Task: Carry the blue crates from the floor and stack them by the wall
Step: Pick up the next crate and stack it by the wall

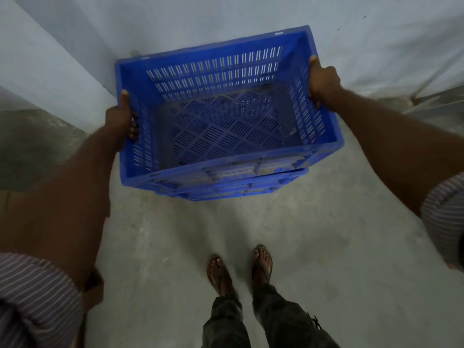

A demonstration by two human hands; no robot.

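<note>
An empty blue slotted crate (216,71) fills the middle of the view, close to the pale wall (226,18). My left hand (123,119) grips its left rim, thumb on top and fingers curled inside. My right hand (322,81) grips the right rim the same way. Beneath its near edge shows the rim of another blue crate (238,190) on the floor. Whether the upper crate rests on the lower one or hangs just above it I cannot tell.
The concrete floor (313,234) spreads around my sandalled feet (238,270). A wall corner (62,79) juts out on the left. A brown cardboard box (94,290) sits by my left elbow. A pale strip (437,101) runs along the floor at the right.
</note>
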